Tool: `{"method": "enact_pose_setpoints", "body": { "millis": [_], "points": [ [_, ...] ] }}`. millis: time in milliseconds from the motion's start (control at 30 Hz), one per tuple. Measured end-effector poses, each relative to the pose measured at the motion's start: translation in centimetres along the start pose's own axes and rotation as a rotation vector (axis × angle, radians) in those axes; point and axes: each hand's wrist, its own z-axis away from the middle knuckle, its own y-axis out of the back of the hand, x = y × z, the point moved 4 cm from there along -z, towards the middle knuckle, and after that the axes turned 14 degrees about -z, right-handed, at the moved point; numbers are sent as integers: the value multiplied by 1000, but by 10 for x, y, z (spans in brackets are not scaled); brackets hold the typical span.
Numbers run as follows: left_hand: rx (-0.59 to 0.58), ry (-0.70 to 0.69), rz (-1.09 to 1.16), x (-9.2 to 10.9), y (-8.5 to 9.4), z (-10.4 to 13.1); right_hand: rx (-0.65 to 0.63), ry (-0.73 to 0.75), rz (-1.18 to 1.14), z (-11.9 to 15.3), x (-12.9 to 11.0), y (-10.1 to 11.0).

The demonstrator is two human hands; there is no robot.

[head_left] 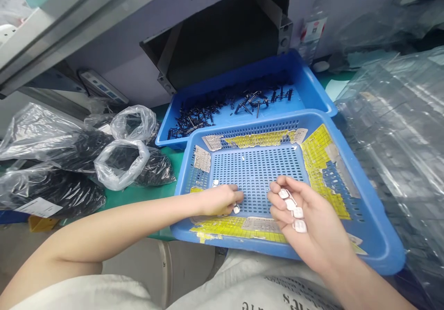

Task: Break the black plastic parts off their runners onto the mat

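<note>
Holds four white pieces (pixel 297 213) in the loosely curled, upturned right hand (pixel 317 222) over a blue basket (pixel 385 250), in a row slanting from near right to far left; bunches the left hand (pixel 220 200) at another piece (pixel 237 209) inside; cannot tell if gripped.

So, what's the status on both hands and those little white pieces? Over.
Right hand cupped, holding small, white, squarish pieces. Left hand inside perforated blue plastic basket, fingers at another white piece. Nothing visibly blocking either hand.
</note>
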Motion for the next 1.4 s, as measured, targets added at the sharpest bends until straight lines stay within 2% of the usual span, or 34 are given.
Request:
{"method": "enact_pose_setpoints", "body": {
  "millis": [100,233,300,367,433,467,533,567,600,633,700,733,800,867,1133,1233,1300,1400],
  "points": [
    [58,36,63,-8,15,2,36,52,-8,-2,0,2],
    [239,70,244,-10,62,14,66,109,-6,-6,-1,5],
    [342,58,283,-2,91,20,23,44,2,-7,1,3],
    [413,1,276,12,115,25,-88,-71,4,-4,5,-3],
    [461,-74,234,23,131,28,-172,-129,-14,-1,5,-8],
    [493,-81,209,24,135,29,-169,-126,-23,0,4,-8],
    [560,12,150,17,132,31,-87,-92,-27,1,2,-6],
    [545,91,111,10,124,31,-36,-77,-22,1,1,-4],
    [462,160,72,2,111,29,6,-66,-19,1,1,-2],
    [316,215,33,-4,93,26,30,-60,-16,1,1,-1],
    [-83,248,-16,-12,49,22,39,-48,-22,0,1,-1],
    [-210,271,-24,-14,31,21,36,-44,-23,-1,1,-1],
    [-308,313,-31,-15,6,21,30,-40,-19,-1,1,-2],
    [-295,339,-37,-13,-5,20,29,-32,-13,-2,1,-2],
    [-230,333,17,-9,-12,17,24,-36,4,-2,4,-1],
    [-198,317,54,-12,-9,15,15,-14,-4,-1,4,0],
    [-178,321,77,-16,3,16,20,7,-7,-2,3,1],
    [-85,330,123,-17,38,20,62,59,-8,-3,0,3]
  ]
}}
